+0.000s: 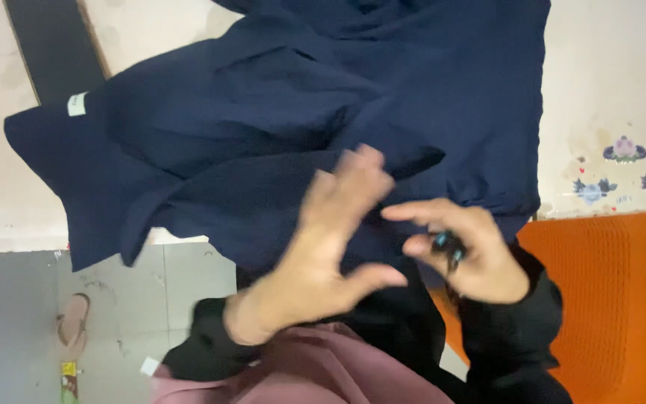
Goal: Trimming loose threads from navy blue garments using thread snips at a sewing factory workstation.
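Dark navy cloth garment (278, 135) lies spread on the pale table (607, 90), flat for handling. The left hand (330, 247) hovers splayed and empty over it, while the right hand (472, 251) pinches a small dark tool (446, 245).

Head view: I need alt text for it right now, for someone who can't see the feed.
Two hands work over a dark navy garment spread on a pale table: the left hand is open with fingers spread on the cloth, and the right hand pinches a small dark tool. An orange plastic basket sits at the right, and a pink sandal lies on the grey floor.
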